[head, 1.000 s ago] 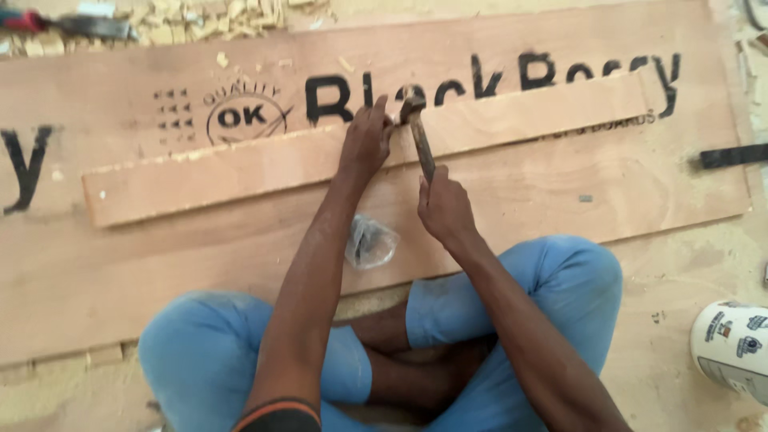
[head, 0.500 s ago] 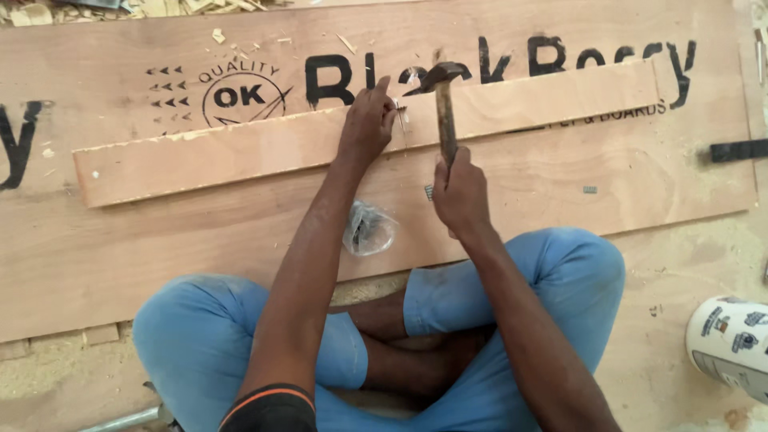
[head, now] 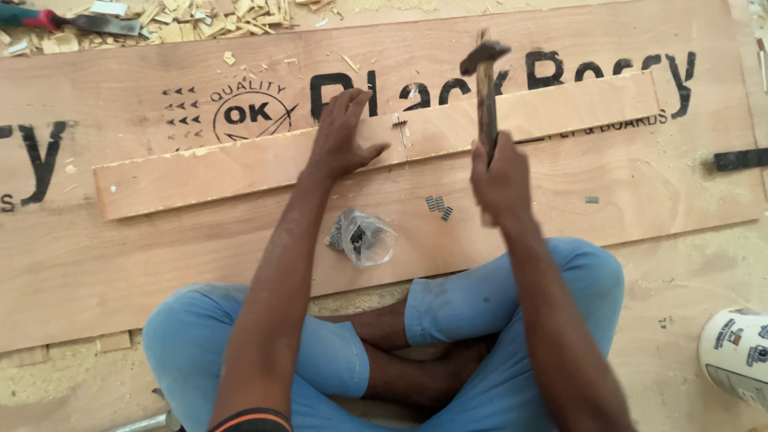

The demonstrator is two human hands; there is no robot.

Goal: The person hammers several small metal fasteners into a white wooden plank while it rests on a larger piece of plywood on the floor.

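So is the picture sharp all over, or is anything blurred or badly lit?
Head view: the light is even and soft, with no glare and only faint shadows under the arms. The hammer in the right hand is slightly smeared by motion. The left hand on the wooden strip looks fairly crisp, as does the plastic bag. The white container is cut off at the edge.

The right hand (head: 501,178) has raised the hammer (head: 485,88), its head now pointing toward 12 o'clock, clear of the strip (head: 240,164). The left hand (head: 342,136) has opened, its fingers spread at 9 o'clock of the nail (head: 398,125).
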